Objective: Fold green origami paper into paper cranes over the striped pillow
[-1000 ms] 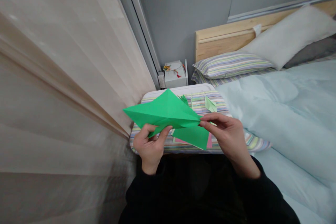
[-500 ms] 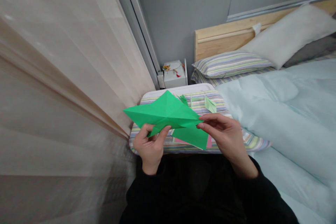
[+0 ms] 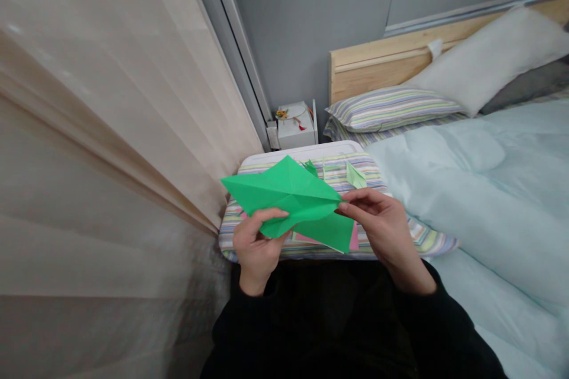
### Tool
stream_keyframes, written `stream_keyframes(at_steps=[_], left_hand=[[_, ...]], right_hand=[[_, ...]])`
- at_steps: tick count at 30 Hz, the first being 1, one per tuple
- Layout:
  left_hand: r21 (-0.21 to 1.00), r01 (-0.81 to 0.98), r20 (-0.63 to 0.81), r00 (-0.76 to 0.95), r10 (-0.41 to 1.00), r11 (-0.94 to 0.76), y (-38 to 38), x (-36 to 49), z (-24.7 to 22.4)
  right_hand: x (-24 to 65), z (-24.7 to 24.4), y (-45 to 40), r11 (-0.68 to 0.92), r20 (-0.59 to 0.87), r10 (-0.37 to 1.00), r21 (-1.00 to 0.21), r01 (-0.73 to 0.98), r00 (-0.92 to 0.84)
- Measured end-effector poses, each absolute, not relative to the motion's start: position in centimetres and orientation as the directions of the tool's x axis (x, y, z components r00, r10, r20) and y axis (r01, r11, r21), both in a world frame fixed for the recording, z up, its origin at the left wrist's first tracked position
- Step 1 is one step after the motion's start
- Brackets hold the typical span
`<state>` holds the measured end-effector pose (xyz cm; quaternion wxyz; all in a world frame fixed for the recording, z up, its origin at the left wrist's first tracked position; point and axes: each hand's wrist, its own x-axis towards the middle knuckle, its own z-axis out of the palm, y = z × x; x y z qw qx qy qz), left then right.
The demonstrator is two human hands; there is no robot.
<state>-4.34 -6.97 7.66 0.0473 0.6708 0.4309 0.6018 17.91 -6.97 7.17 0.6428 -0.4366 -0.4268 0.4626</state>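
A creased green paper (image 3: 288,192), partly folded with pointed ends, is held up over a small table. My left hand (image 3: 260,246) grips its lower left part, one finger lying across the front and the thumb mostly hidden below. At its right tip, my right hand (image 3: 384,222) pinches the paper between thumb and fingers. Beneath it lies a flat green sheet (image 3: 331,232) on top of a pink sheet (image 3: 354,238). Behind the held paper are a small dark green folded piece (image 3: 310,167) and a pale green folded piece (image 3: 356,176).
The table has a striped cover (image 3: 377,172). A beige curtain (image 3: 133,100) hangs close on the left. To the right is a bed with a light blue quilt (image 3: 489,172). A white nightstand (image 3: 297,133) stands beyond the table.
The green paper's left tip has moved right and its lower edge has opened downward. My left fingers have shifted from below onto its front. My right hand still pinches the right tip.
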Motion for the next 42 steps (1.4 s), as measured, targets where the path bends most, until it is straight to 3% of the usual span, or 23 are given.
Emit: stream_keyframes(at_steps=[5, 14, 17, 22, 28, 37, 42], left_hand=[[0.544, 0.54, 0.78, -0.043, 0.625, -0.642, -6.8, -4.8, 7.6], [0.523, 0.568, 0.792, -0.049, 0.608, -0.635, -6.9, -4.7, 7.8], [0.569, 0.577, 0.767, -0.113, 0.632, -0.586, -6.9, -4.7, 7.4], [0.733, 0.489, 0.65, -0.299, 0.699, -0.473, -6.7, -4.7, 6.6], [0.805, 0.403, 0.574, -0.343, 0.743, -0.436, -6.6, -4.3, 6.7], [0.774, 0.398, 0.619, -0.315, 0.719, -0.492, -6.8, -4.5, 6.4], [0.665, 0.469, 0.711, -0.161, 0.685, -0.58, -7.0, -4.6, 7.4]], right_hand=[[18.1, 7.0, -7.0, 0.166, 0.106, 0.966, -0.954, -0.251, 0.235], [18.2, 7.1, -6.8, 0.204, 0.176, 0.961, -0.972, -0.116, 0.212], [18.4, 6.9, -6.6, 0.226, 0.209, 0.953, -0.972, -0.057, 0.219], [18.4, 6.7, -6.9, 0.298, 0.26, 0.925, -0.948, -0.107, 0.275], [17.2, 7.6, -8.2, 0.248, 0.244, 0.969, -0.937, -0.248, 0.045], [17.1, 8.6, -8.3, 0.333, 0.282, 0.938, -0.894, -0.299, 0.201], [17.3, 8.7, -8.4, 0.342, 0.277, 0.929, -0.895, -0.286, 0.243]])
